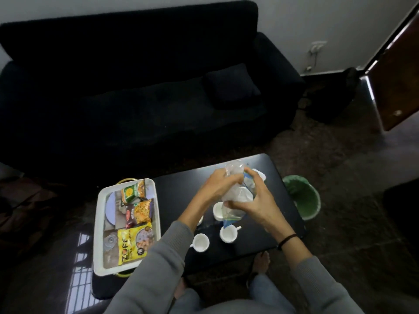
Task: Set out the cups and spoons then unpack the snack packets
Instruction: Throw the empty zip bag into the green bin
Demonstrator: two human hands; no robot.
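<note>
Both my hands hold a clear plastic bag [235, 196] above the black table [181, 196]. My left hand [217, 184] grips its upper part, and my right hand [256, 200] holds its lower right side. Something white shows inside the bag, too blurred to name. Three white cups stand on the table: one [200, 242] front left, one [228, 233] front right, one [218, 210] partly behind the bag. A white tray [99, 223] at the left carries a green packet [132, 191], an orange-brown packet [139, 214] and a yellow packet [133, 243]. No spoons are visible.
A black sofa [136, 87] with a cushion stands beyond the table. A green-lined bin [303, 198] sits on the floor right of the table. A wooden door [394, 87] is at the far right. My knees and a bare foot [261, 261] are at the table's near edge.
</note>
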